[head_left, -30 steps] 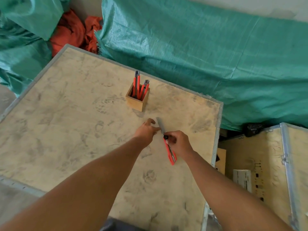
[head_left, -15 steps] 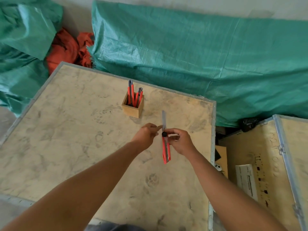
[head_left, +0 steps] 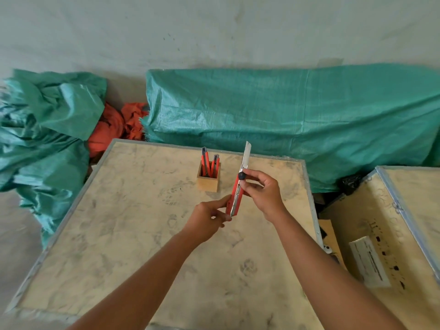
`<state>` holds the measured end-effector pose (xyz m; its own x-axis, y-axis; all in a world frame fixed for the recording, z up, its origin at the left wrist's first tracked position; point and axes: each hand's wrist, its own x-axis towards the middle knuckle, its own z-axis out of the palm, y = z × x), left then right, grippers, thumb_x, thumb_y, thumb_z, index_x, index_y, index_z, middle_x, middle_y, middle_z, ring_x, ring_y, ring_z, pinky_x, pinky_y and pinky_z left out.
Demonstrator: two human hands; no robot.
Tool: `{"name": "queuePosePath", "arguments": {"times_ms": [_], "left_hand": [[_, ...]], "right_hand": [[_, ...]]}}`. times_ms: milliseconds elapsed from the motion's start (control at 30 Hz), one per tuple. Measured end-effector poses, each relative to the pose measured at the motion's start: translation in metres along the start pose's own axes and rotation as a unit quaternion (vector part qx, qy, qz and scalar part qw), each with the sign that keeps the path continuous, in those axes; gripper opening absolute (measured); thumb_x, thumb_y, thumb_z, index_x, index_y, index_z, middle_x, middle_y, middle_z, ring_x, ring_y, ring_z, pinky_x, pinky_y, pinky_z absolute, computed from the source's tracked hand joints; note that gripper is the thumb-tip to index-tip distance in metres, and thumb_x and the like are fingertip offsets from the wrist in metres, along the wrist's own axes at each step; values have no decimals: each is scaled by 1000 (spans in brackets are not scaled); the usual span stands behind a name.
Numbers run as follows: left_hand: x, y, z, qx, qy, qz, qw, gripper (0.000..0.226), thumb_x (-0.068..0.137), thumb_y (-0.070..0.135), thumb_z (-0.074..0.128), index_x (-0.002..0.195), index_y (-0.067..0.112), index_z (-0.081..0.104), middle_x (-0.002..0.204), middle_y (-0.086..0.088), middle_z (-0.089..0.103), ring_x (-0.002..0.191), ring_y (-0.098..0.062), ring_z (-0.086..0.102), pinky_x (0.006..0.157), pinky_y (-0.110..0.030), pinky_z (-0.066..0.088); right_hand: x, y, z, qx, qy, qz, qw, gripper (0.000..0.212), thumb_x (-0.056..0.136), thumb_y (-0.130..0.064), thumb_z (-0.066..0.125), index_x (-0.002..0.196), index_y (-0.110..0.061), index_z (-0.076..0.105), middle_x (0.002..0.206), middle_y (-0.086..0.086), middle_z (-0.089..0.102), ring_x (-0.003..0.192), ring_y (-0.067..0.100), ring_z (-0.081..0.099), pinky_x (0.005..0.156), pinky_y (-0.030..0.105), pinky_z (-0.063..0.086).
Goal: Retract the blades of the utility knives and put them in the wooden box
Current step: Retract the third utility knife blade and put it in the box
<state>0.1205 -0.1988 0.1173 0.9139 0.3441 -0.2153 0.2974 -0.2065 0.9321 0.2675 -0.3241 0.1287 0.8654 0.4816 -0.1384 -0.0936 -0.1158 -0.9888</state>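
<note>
Lifted off the tabletop (head_left: pixel 133 234), the utility knife (head_left: pixel 234 198) now stands nearly upright, blade (head_left: pixel 245 154) out and pointing away. Left hand (head_left: pixel 209 220) pinches its lower end; right hand (head_left: pixel 262 191) closes around its middle (thumb at the black slider). Wooden box (head_left: pixel 207 183) sits just beyond, left of the blade.

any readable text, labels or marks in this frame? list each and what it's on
None can be read.
White label on the crate to the right: printed lines, too blurred to read.
Black stencilled marks beside that label: too small and blurred to read.
Utility knife in both hands, wooden box: no visible text.
</note>
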Motion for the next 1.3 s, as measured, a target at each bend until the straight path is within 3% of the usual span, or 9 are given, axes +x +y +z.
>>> {"name": "queuePosePath", "arguments": {"times_ms": [100,233,400,567,733,867,1000,1133,1300], "left_hand": [[-15,8,-17,-19,-8,0,1000,58,87,-5,64,134,28,56,116,10,67,88,-16,71,74,-27,62],[-30,10,-40,-54,-26,21,998,54,88,-6,64,133,24,57,118,4,67,91,-23,71,77,-36,63],[-43,13,-65,-66,-51,53,995,56,82,-5,71,131,20,59,117,3,68,85,-17,69,74,-23,59],[-43,13,-82,-112,-32,54,992,53,80,-9,72,128,14,63,115,-6,70,85,-24,69,77,-32,61],[-44,17,-97,-152,-33,48,987,50,82,-12,69,127,9,63,103,-10,74,90,-30,72,78,-36,62],[-46,14,-107,-172,-45,49,983,50,80,-11,71,125,9,64,100,-11,76,88,-27,73,79,-35,61],[-52,6,-110,-179,-60,45,981,50,80,-12,70,124,11,65,97,-11,77,89,-30,73,77,-31,61],[-55,2,-109,-180,-71,44,980,49,81,-12,69,123,12,65,101,-13,76,93,-33,72,77,-31,61],[-58,7,-107,-176,-65,47,981,49,82,-10,69,127,9,63,105,-14,75,94,-36,71,77,-30,60]], "right_hand": [[-13,-15,14,8,-2,-3,1000,31,87,2,74,107,-22,74,111,3,75,98,18,75,78,30,63],[-26,-33,30,-9,1,-22,1000,22,91,-5,71,112,-12,72,103,-1,72,83,-3,74,65,15,58],[-34,-51,49,-31,-29,-38,998,22,90,2,71,112,-1,72,102,7,73,77,5,76,66,18,60],[-40,-63,60,-111,-60,-71,989,21,84,-3,78,104,-9,78,118,4,70,91,16,74,75,32,64],[-48,-83,67,-227,-76,-119,964,21,83,-13,81,103,-15,80,112,-24,62,86,-8,66,78,4,49],[-57,-82,76,-276,-74,-123,950,19,83,-17,82,102,-21,81,120,-14,60,98,-4,60,79,-6,38],[-71,-73,82,-286,-77,-108,949,19,83,-18,82,102,-20,81,124,-8,58,98,-22,55,80,-8,35],[-83,-62,85,-301,-86,-90,946,18,81,-21,84,98,-26,81,133,-2,59,107,-7,56,82,-5,37],[-84,-62,81,-281,-105,-109,948,23,83,-21,82,105,-28,79,121,-9,61,104,12,63,85,14,49]]}}
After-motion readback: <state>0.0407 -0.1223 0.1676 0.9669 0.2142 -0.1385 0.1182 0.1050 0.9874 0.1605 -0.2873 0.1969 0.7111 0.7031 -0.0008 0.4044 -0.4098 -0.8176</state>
